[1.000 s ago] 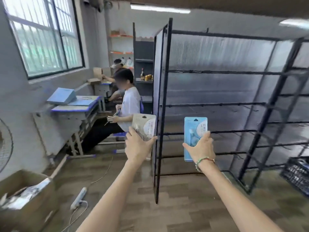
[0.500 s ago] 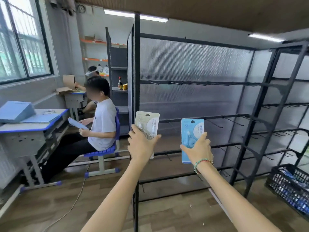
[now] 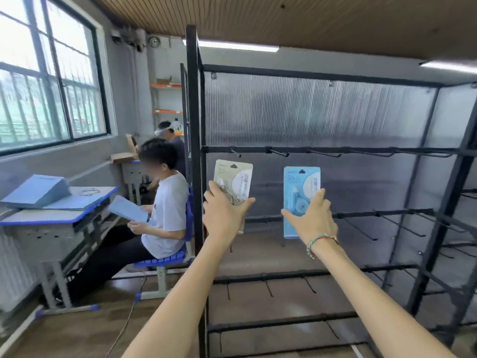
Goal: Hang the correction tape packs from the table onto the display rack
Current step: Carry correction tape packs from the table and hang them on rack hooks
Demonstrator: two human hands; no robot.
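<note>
My left hand (image 3: 224,214) grips a beige correction tape pack (image 3: 236,178) by its lower half, upright, just below the leftmost hook (image 3: 236,153) of the upper rail. My right hand (image 3: 311,218), with a bead bracelet on the wrist, holds a light blue correction tape pack (image 3: 300,184) upright, a little below the second hook (image 3: 280,152). Both packs have a hang hole at the top. The black display rack (image 3: 333,151) fills the middle and right, with several rails of bare hooks in front of a ribbed translucent back panel.
A seated person (image 3: 165,202) in a white shirt reads at a blue-edged desk (image 3: 59,210) to the left of the rack's corner post (image 3: 195,140). Another person sits farther back. Windows line the left wall. A second rack frame (image 3: 451,192) angles in at right.
I have stepped closer to the rack and my view has tilted up. Both hands have risen with their packs toward the upper rail of hooks.
</note>
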